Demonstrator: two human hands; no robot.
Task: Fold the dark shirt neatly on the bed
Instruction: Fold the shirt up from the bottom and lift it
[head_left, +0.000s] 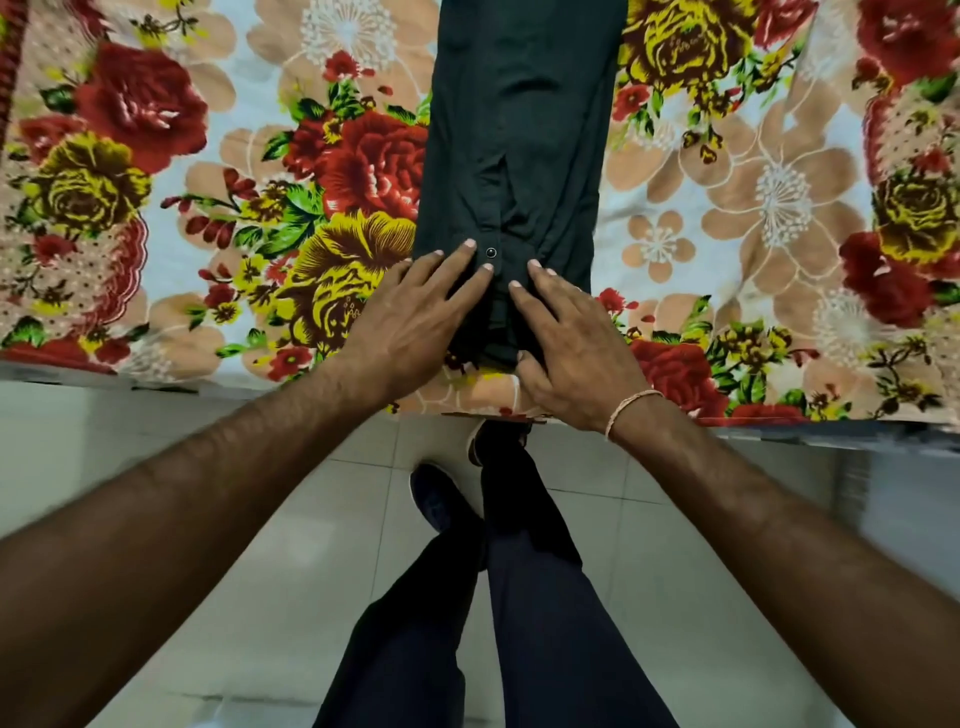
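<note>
Dark shirt (511, 156): folded into a long narrow strip, lying lengthwise on the bed (737, 218), its near end close to the bed's front edge. One small button (491, 252) shows near that end.
Bed: covered by a floral sheet (156, 208) in red, yellow and peach.
Left hand (415, 312): fingers straight and spread, flat on the shirt's near left part, gripping nothing.
Right hand (571, 343): fingers extended, flat on the shirt's near right part, thumb at the shirt's end; a thin thread band (631, 408) on the wrist.
Floor (208, 519): pale tiles, with the person's dark trousers (530, 597) and a dark shoe (436, 496).
</note>
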